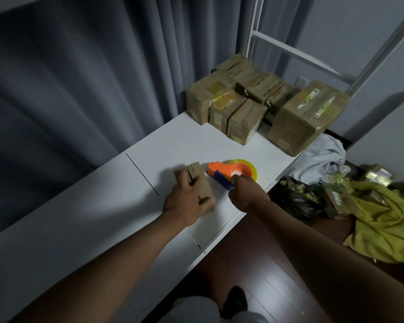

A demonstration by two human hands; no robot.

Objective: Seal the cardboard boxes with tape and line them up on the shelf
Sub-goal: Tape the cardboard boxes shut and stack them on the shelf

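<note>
Dim, bluish room light; the white tabletop (pixel 184 141) is brightest just beyond the fingertips — soft shadows fall leftward from the hands; edges bow, corners darken, slightly soft.

A home room: grey curtains (pixel 68 89), wood floor (pixel 254 264), white shelf (pixel 103 217), crumpled clothes (pixel 317 159).
</note>
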